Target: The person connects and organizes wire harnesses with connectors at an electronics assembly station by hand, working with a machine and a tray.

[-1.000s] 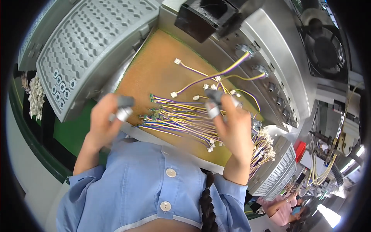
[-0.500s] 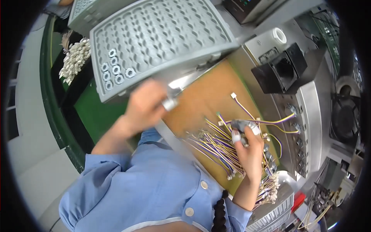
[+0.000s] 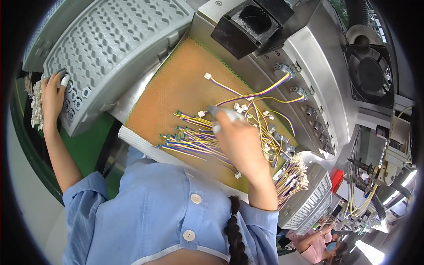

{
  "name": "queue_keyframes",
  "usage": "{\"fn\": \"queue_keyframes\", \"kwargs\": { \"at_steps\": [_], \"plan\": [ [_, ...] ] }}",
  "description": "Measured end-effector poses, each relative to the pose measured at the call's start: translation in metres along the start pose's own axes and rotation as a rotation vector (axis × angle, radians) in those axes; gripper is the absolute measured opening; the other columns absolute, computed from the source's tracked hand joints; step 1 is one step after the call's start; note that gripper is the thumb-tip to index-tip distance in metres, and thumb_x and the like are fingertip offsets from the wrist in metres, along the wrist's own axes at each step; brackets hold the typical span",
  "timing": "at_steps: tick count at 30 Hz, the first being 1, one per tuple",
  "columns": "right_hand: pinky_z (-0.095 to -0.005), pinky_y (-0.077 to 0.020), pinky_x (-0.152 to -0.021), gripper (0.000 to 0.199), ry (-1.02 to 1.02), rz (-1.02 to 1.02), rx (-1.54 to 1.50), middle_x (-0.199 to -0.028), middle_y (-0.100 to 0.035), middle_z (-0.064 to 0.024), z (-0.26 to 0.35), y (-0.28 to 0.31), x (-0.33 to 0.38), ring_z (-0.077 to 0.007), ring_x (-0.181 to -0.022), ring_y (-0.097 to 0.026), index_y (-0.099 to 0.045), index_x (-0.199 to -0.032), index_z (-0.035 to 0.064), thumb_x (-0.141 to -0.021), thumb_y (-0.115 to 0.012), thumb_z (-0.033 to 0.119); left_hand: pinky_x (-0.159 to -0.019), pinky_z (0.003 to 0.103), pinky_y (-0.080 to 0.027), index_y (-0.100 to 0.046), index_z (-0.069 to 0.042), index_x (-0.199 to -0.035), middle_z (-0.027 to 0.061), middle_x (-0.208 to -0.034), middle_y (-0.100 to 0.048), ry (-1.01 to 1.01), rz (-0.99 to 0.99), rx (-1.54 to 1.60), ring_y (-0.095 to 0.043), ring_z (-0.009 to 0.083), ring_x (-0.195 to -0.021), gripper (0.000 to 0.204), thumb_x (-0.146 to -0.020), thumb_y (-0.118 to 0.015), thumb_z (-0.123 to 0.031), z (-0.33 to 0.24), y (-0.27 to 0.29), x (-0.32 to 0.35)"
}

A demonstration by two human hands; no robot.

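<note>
My left hand (image 3: 53, 100) reaches to the corner of a grey moulded tray (image 3: 132, 53), its covered fingertips bent down beside several ring-shaped metal parts (image 3: 77, 104) in the recesses. Whatever lies between these fingers is hidden. Smeared by motion, my right hand (image 3: 242, 140) hangs over a bundle of yellow, white and purple wires (image 3: 194, 138) on the orange mat (image 3: 163, 95). Grey and white covers are on its fingertips, close to a small white connector (image 3: 202, 114). Whether it holds anything does not show.
On the right, a metal fixture (image 3: 309, 57) carries a row of small metal parts, two with wires attached. A black box (image 3: 242, 27) sits atop it. More bundled wires (image 3: 293, 176) lie by stacked trays (image 3: 309, 194). White pieces (image 3: 37, 104) lie left of the tray.
My left hand has moved left from the mat's edge to the tray corner. My right hand has shifted from the parts near the fixture to above the wires. The view has turned rightward.
</note>
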State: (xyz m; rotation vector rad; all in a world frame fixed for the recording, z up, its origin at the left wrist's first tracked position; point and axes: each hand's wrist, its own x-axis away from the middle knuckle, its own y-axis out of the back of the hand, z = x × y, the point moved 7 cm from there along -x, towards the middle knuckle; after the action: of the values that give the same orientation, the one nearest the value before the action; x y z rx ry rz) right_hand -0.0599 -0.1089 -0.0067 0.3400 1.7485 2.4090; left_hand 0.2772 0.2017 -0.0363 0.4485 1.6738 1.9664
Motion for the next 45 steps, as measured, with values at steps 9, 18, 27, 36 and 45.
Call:
{"fn": "queue_keyframes", "kwargs": {
  "at_steps": [9, 18, 27, 36, 45],
  "plan": [
    [-0.0361, -0.0448, -0.057, 0.029, -0.066, -0.037, -0.422, -0.074, -0.058, -0.014, -0.019, 0.003, 0.003, -0.0234, -0.063, -0.057, -0.053, -0.097, 0.0038, -0.069, -0.061, 0.004, -0.083, 0.03, -0.045, -0.046, -0.001, -0.126, 0.0151, -0.117, -0.055, 0.286, -0.198, 0.655, -0.057, 0.0193, -0.098, 0.044, -0.083, -0.058, -0.008, 0.004, 0.018, 0.027],
    [-0.0267, -0.0399, -0.055, 0.015, -0.133, -0.045, -0.682, -0.069, -0.053, -0.0055, -0.034, -0.004, 0.008, -0.012, -0.061, -0.047, -0.062, -0.085, -0.0001, -0.074, -0.069, 0.009, -0.086, 0.029, -0.04, -0.043, 0.002, -0.125, 0.0066, -0.117, -0.049, -0.39, 0.169, 1.47, -0.05, 0.0159, -0.102, 0.051, -0.077, -0.059, 0.004, -0.218, 0.089, 0.032],
    [-0.0229, -0.0431, -0.059, 0.017, -0.109, -0.265, -0.752, -0.076, -0.058, -0.0026, -0.041, 0.025, 0.018, -0.0089, -0.069, -0.053, -0.065, -0.085, 0.0004, -0.071, -0.072, 0.006, -0.07, 0.021, -0.037, -0.058, -0.001, -0.105, 0.0045, -0.102, -0.052, -0.407, 0.05, 1.634, -0.049, 0.0109, -0.09, 0.03, -0.076, -0.06, 0.001, -0.256, 0.117, 0.029],
    [-0.0215, -0.0457, -0.053, 0.008, -0.363, -0.238, -1.077, -0.076, -0.063, -0.0049, -0.039, 0.034, 0.039, -0.0092, -0.063, -0.058, -0.061, -0.084, -0.0032, -0.083, -0.06, 0.005, -0.083, 0.031, -0.041, -0.058, 0.001, -0.1, 0.0129, -0.107, -0.051, -0.783, 0.264, 1.607, -0.05, 0.0218, -0.1, 0.023, -0.077, -0.06, 0.0, -0.33, 0.13, 0.048],
    [-0.0256, -0.0396, -0.048, 0.014, -0.091, -0.357, -0.988, -0.062, -0.059, -0.0059, -0.036, 0.06, 0.056, -0.0121, -0.051, -0.05, -0.064, -0.077, -0.0002, -0.074, -0.072, 0.012, -0.074, 0.029, -0.047, -0.058, 0.005, -0.101, 0.0115, -0.103, -0.058, -0.635, 0.584, 1.874, -0.058, 0.0161, -0.086, 0.029, -0.073, -0.064, 0.003, -0.363, 0.117, 0.071]
  ]
}}
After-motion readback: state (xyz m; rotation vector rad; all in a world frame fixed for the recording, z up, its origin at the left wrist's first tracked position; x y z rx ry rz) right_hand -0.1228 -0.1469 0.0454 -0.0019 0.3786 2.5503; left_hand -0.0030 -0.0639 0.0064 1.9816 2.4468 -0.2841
